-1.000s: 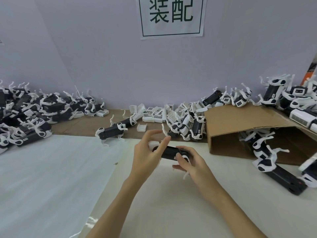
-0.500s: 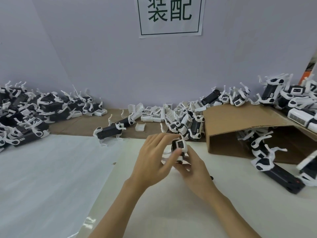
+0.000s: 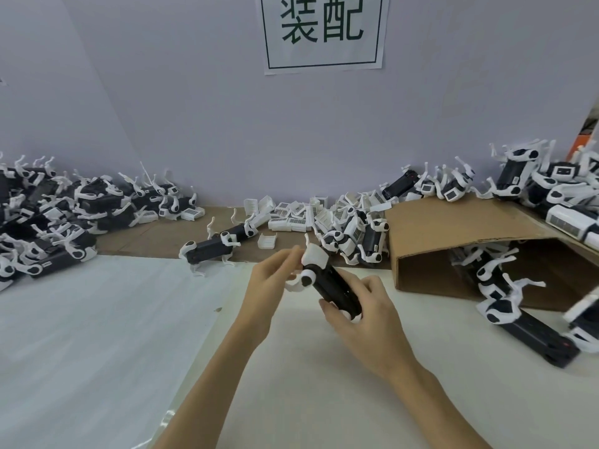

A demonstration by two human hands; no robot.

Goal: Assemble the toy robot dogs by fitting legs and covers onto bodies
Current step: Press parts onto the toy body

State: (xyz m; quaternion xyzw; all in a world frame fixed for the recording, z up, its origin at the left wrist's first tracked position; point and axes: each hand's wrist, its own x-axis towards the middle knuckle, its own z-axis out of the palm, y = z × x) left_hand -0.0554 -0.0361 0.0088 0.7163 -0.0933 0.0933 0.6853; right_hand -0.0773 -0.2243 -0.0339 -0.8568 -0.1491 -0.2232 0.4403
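A moment ago I had this dog end-on toward me with its little face panel showing; now I've swung it round so the black body (image 3: 335, 288) lies slantwise between my hands, far end tilted up and away, held just above the white table (image 3: 291, 384). My right hand (image 3: 363, 314) is curled round the near end of the body, fingers wrapped beneath it, and my left hand (image 3: 275, 280) pinches at the white cover (image 3: 313, 256) on the far end, fingertips on its edge. A white leg (image 3: 299, 283) now sticks out on the left side by its round hip. I take it the cover is being seated or checked, so this one looks close to finished, though I can't tell whether every leg is on. As for writing, the sign (image 3: 324, 32) on the wall reads 装配 in large dark green characters inside a thin frame; the barcode-like stickers on the loose covers (image 3: 291, 218) by the cardboard box (image 3: 453, 241) are too small to read
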